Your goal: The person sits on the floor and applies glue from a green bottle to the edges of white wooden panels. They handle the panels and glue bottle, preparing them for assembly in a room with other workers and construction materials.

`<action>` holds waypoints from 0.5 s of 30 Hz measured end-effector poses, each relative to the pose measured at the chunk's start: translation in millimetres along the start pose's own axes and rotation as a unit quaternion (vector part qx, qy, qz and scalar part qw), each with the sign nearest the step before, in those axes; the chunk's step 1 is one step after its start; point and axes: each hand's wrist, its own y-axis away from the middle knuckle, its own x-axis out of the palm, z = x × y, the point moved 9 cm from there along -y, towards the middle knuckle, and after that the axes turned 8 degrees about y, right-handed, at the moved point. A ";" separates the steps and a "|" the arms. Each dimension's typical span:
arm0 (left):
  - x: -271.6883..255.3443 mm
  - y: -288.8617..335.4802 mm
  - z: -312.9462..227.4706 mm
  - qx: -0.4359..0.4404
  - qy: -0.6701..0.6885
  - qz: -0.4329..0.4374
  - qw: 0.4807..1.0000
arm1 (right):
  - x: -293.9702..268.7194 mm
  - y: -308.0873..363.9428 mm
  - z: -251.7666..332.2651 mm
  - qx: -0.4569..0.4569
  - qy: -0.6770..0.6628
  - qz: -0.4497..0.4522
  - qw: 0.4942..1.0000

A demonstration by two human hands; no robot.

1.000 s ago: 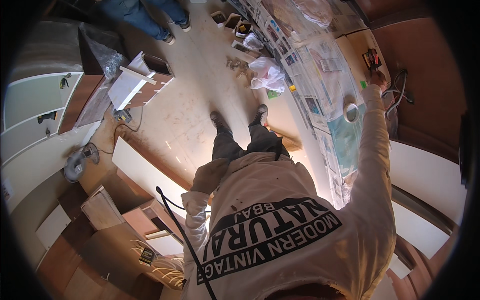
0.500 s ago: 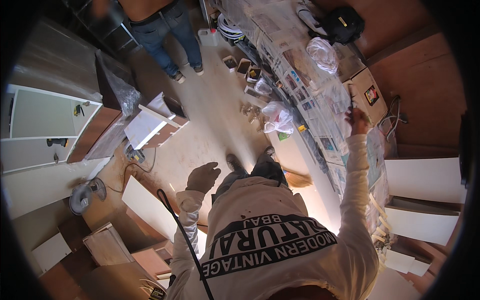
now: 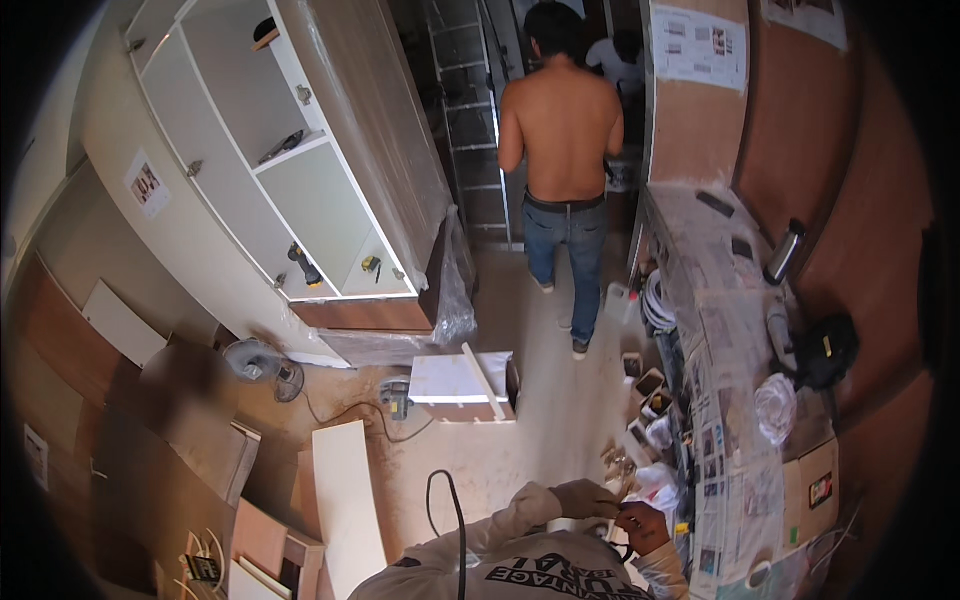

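My two hands meet in front of my body at the lower middle. My left hand (image 3: 585, 499), which looks covered by a greyish glove, reaches across to the right, its fingers closed. My right hand (image 3: 643, 527) is bent in toward it with fingers pinched at the left hand's fingertips. Something small and dark may be between them, too small to make out. Beside them on the right is the long counter (image 3: 735, 460) covered with newspaper and clear plastic. A white plastic bag (image 3: 655, 482) lies just beyond my hands.
Ahead, a shirtless person (image 3: 570, 150) in jeans faces away near a ladder (image 3: 468, 110). At left stands a white cabinet (image 3: 335, 225) holding a cordless drill (image 3: 303, 266). A small box-like cabinet (image 3: 460, 388), a fan (image 3: 250, 360) and a white board (image 3: 348, 505) are on the floor.
The view has tilted up toward the room's far end. My right hand has left the counter by the cardboard box and joined my left hand, which was apart with spread fingers. The person ahead has turned upright into view.
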 end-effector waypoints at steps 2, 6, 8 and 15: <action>-6.2 -14.7 29.9 0.050 -0.044 -0.041 0.997 | 2.2 -6.7 -20.2 0.033 -0.046 0.034 0.998; -18.0 -11.6 13.4 -0.024 -0.005 -0.066 0.998 | -19.6 -31.5 -16.7 -0.001 -0.052 0.076 0.996; -21.7 -14.2 17.3 -0.021 0.047 -0.107 0.993 | -21.4 -44.2 -25.4 -0.019 -0.092 0.101 0.990; -50.6 12.2 23.9 -0.073 0.127 -0.237 0.960 | 13.1 -90.1 -39.0 0.038 -0.199 0.204 0.958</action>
